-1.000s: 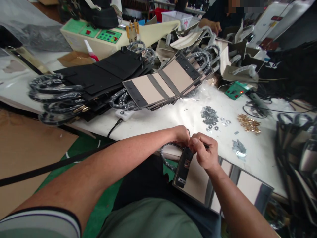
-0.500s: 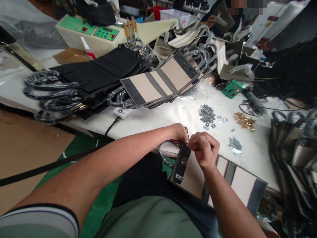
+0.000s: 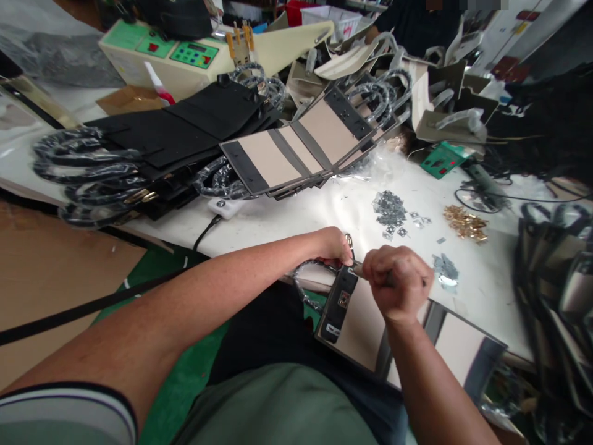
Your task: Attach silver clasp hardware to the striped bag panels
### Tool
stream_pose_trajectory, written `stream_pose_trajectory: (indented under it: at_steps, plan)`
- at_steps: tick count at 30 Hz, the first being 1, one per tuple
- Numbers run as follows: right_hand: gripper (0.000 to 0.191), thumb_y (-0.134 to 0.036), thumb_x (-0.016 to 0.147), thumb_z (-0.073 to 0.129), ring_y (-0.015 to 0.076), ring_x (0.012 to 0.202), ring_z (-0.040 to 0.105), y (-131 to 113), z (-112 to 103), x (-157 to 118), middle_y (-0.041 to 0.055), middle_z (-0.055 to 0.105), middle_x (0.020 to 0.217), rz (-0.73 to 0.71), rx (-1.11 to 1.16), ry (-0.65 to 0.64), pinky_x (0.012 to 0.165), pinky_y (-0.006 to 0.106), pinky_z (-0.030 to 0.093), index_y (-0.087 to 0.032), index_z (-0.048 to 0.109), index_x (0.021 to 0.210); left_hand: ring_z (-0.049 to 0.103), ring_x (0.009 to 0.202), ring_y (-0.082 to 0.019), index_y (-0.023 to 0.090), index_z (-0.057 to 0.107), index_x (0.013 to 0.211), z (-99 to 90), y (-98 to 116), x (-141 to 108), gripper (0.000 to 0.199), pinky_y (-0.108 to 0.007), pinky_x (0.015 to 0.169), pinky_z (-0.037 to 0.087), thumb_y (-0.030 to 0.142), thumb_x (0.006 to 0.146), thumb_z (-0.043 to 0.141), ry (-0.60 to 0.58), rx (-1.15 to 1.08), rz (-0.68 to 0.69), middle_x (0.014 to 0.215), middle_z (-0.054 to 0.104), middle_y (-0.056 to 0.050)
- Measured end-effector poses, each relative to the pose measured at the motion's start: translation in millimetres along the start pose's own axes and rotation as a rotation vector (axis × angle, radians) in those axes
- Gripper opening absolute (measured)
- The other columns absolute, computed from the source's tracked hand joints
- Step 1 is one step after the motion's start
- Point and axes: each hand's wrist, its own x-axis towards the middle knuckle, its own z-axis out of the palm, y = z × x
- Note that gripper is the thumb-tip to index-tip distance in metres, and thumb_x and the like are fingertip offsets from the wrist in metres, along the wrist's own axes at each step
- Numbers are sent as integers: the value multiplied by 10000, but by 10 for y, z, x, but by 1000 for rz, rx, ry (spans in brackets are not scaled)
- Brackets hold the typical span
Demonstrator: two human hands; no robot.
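A beige-lined bag panel (image 3: 364, 321) with black strips lies across the table's front edge, a plastic-wrapped handle (image 3: 306, 287) at its left end. My left hand (image 3: 336, 245) pinches the panel's upper corner beside a small metal buckle (image 3: 349, 242). My right hand (image 3: 399, 281) is a fist around a tool, of which a short metal part shows between the hands, pointing at the black strip (image 3: 336, 309). On that strip sits a square metal fitting (image 3: 343, 299). Most of the tool is hidden in my fingers.
On the white table (image 3: 296, 225) lie grey metal plates (image 3: 390, 209), gold pieces (image 3: 464, 224) and grey strips (image 3: 445, 271). Stacked panels (image 3: 273, 159) and black pieces (image 3: 185, 130) are behind. More panels (image 3: 546, 296) hang at the right. A green box (image 3: 442, 159) is further back.
My right hand has moved right, away from my left hand, and the tool's metal part now shows between them. My left hand stays at the corner. The camera view has shifted slightly.
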Motion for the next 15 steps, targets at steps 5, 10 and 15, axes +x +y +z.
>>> stream_pose_trajectory:
  at_steps: [5, 10, 15]
  plan:
    - [382, -363, 985, 620, 128, 455, 449, -154, 35, 25, -41, 459, 535, -21, 16, -20, 473, 293, 387, -220, 544, 639, 393, 391, -81, 144, 746, 718, 7, -3, 7, 55, -216, 410, 273, 185, 709, 783, 13, -14, 0, 454, 548, 43]
    - [364, -381, 974, 630, 130, 445, 438, -184, 0, 8, -40, 451, 528, -75, 3, 43, 458, 292, 381, -222, 569, 652, 406, 375, -82, 143, 764, 763, 3, -37, 30, 55, -216, 397, 261, 177, 723, 781, 24, -38, 12, 459, 567, 36]
    - [329, -340, 961, 644, 126, 452, 440, -106, -38, -41, -37, 470, 543, -90, 74, 33, 462, 290, 381, -211, 583, 664, 397, 372, -80, 142, 772, 756, 6, -44, 43, 72, -219, 392, 253, 181, 701, 797, 23, -42, 9, 462, 576, 34]
